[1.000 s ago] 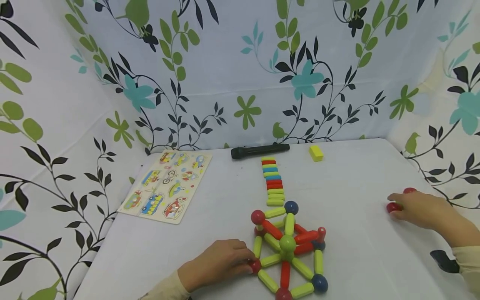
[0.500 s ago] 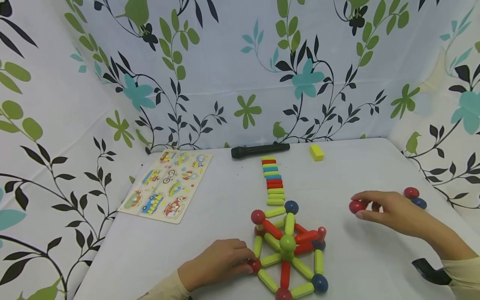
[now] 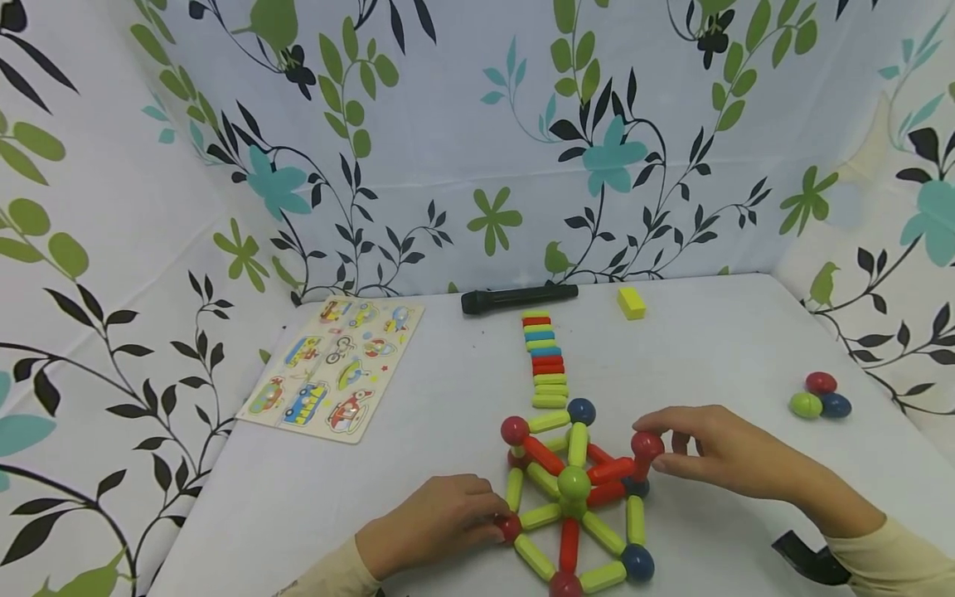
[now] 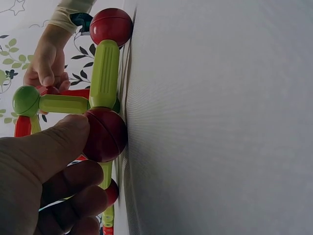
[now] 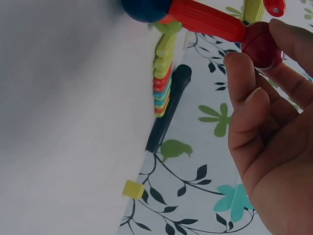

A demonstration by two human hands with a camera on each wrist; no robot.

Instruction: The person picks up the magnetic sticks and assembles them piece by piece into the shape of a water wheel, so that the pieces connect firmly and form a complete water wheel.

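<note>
A magnetic ball-and-stick structure [image 3: 570,547] of yellow-green and red sticks with red, blue and green balls stands at the table's front. At its left corner, my left hand [image 3: 431,526] pinches a red ball [image 4: 108,139] between thumb and fingers. On the structure's right side, my right hand [image 3: 734,456] grips another red ball [image 3: 647,444] with its fingertips. That ball sits on the upper end of a short upright red stick [image 5: 208,19], touching it in the right wrist view. The stick's lower end meets a blue ball [image 5: 145,7]. A green ball [image 3: 574,482] tops the middle.
Behind the structure runs a row of coloured sticks [image 3: 548,362]. A black microphone [image 3: 520,298] and a yellow block [image 3: 631,303] lie at the back. Loose red, green [image 3: 806,405] and blue balls lie at right, a wooden picture puzzle board [image 3: 332,370] at left.
My right hand has carried the red ball leftward from the loose balls at right onto the upright red stick. The green and blue loose balls have come into sight. My left hand has stayed put.
</note>
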